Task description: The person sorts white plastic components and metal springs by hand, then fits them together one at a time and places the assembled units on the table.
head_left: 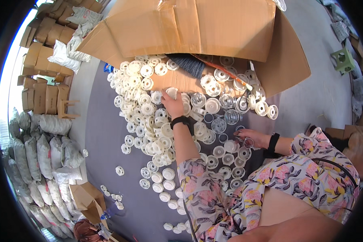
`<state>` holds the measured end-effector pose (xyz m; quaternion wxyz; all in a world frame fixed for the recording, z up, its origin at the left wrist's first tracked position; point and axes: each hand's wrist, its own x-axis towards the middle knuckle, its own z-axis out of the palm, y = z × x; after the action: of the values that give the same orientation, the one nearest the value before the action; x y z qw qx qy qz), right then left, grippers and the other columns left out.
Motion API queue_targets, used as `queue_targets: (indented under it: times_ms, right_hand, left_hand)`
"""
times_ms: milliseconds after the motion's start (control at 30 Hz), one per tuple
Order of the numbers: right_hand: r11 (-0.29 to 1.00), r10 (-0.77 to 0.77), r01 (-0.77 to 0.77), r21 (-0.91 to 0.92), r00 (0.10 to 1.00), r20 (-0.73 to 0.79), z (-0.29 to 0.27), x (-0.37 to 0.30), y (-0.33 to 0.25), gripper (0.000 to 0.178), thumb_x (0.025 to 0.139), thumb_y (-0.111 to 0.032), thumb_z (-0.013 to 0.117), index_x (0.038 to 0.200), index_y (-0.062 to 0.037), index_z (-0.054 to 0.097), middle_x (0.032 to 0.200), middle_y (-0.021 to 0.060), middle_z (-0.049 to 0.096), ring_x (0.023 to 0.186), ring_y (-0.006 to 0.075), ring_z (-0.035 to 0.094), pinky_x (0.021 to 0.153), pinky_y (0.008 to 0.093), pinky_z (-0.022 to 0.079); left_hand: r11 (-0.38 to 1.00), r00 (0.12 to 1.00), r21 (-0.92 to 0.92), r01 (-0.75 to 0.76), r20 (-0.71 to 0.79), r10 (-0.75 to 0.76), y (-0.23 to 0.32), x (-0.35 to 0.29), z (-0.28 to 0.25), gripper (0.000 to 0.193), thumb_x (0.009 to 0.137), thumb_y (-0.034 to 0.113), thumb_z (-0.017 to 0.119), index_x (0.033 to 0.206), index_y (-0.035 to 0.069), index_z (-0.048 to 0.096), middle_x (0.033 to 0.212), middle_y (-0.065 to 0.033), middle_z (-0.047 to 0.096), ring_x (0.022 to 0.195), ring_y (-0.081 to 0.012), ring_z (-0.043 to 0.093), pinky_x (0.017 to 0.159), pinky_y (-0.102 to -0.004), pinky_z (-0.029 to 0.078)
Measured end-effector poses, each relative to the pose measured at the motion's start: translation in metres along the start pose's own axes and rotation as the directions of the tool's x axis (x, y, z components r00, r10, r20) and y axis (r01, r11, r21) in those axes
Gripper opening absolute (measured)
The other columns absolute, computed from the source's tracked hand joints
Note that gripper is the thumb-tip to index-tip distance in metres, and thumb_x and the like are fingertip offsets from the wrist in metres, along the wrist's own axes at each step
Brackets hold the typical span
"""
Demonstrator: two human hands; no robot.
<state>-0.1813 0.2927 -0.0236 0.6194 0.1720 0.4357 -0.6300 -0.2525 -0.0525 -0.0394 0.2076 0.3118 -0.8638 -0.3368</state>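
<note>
My left hand (pixel 173 106) reaches into a spread of white plastic wheel-like parts (pixel 147 108), its fingers closed round one white round part (pixel 172 92). A dark band circles that wrist. To the right, my right hand (pixel 255 138) is closed on thin, shiny rings (pixel 248 142) at its fingertips, low over the table. Clear or metallic rings (pixel 231 117) lie between the two hands. White discs (pixel 218 152) rest just below the right hand. Several of the parts under my left forearm are hidden.
A big open cardboard box (pixel 226 28) stands across the far side of the dark table (pixel 105 153), flaps spread. A dark brush (pixel 186 64) and an orange-handled stick (pixel 226 71) lie by its mouth. Rounded white caps (pixel 168 174) sit nearer me. Stuffed sacks (pixel 44 157) line the left.
</note>
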Motion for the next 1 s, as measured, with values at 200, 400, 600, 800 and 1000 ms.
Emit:
queue_targets:
  times_ms: [200, 400, 600, 800, 1000]
  right_hand:
    - [1.0, 0.012, -0.013, 0.011, 0.998, 0.064, -0.019, -0.002, 0.004, 0.031, 0.091, -0.026, 0.051, 0.118, -0.0113, 0.048, 0.1, 0.0122, 0.062, 0.077, 0.0151, 0.059, 0.06, 0.028, 0.049]
    - [0.999, -0.036, 0.035, 0.024, 0.999, 0.023, -0.016, -0.001, -0.011, 0.031, 0.091, -0.025, 0.05, 0.119, -0.0099, 0.048, 0.099, 0.0116, 0.062, 0.073, 0.0138, 0.058, 0.059, 0.027, 0.049]
    - [0.995, 0.037, -0.023, -0.095, 0.987, 0.157, 0.024, 0.014, -0.004, 0.032, 0.092, -0.024, 0.049, 0.12, -0.0084, 0.049, 0.098, 0.0103, 0.062, 0.071, 0.0138, 0.058, 0.058, 0.0271, 0.049]
    - [0.989, 0.093, -0.067, -0.136, 0.976, 0.195, 0.038, 0.029, 0.023, 0.028, 0.091, -0.025, 0.049, 0.116, -0.0105, 0.05, 0.095, 0.0116, 0.062, 0.066, 0.0149, 0.06, 0.056, 0.0259, 0.049]
    - [0.965, 0.095, -0.046, -0.256, 0.979, 0.183, 0.081, 0.019, 0.028, 0.026, 0.09, -0.027, 0.051, 0.111, -0.0105, 0.052, 0.091, 0.0055, 0.06, 0.081, 0.0132, 0.06, 0.058, 0.0238, 0.049]
  left_hand:
    - [0.967, 0.994, -0.229, 0.109, 0.005, -0.111, -0.048, 0.011, -0.012, 0.067, 0.075, 0.029, 0.065, 0.126, -0.003, 0.037, 0.121, -0.0246, 0.045, 0.105, -0.0396, 0.051, 0.09, -0.0428, 0.043]
    - [-0.35, 0.909, -0.901, 0.257, 0.349, -0.23, 0.015, -0.061, -0.052, 0.047, 0.083, 0.029, 0.052, 0.12, 0.002, 0.046, 0.116, -0.0181, 0.053, 0.104, -0.0325, 0.055, 0.083, -0.0438, 0.048]
    - [-0.001, 0.825, -0.897, 0.442, 0.407, -0.393, -0.026, -0.135, -0.111, 0.045, 0.087, 0.03, 0.055, 0.126, 0.01, 0.046, 0.111, -0.0117, 0.059, 0.094, -0.0265, 0.061, 0.068, -0.0325, 0.051]
    - [0.237, 0.771, -0.882, 0.407, 0.192, -0.608, -0.045, -0.197, -0.183, 0.038, 0.083, 0.01, 0.062, 0.118, 0.008, 0.049, 0.104, -0.0105, 0.061, 0.086, -0.0229, 0.064, 0.066, -0.0289, 0.052]
    - [0.282, 0.542, -0.873, 0.398, -0.024, -0.84, -0.146, -0.242, -0.273, 0.037, 0.085, 0.015, 0.05, 0.121, 0.009, 0.048, 0.113, -0.0101, 0.056, 0.096, -0.0214, 0.058, 0.075, -0.0343, 0.049]
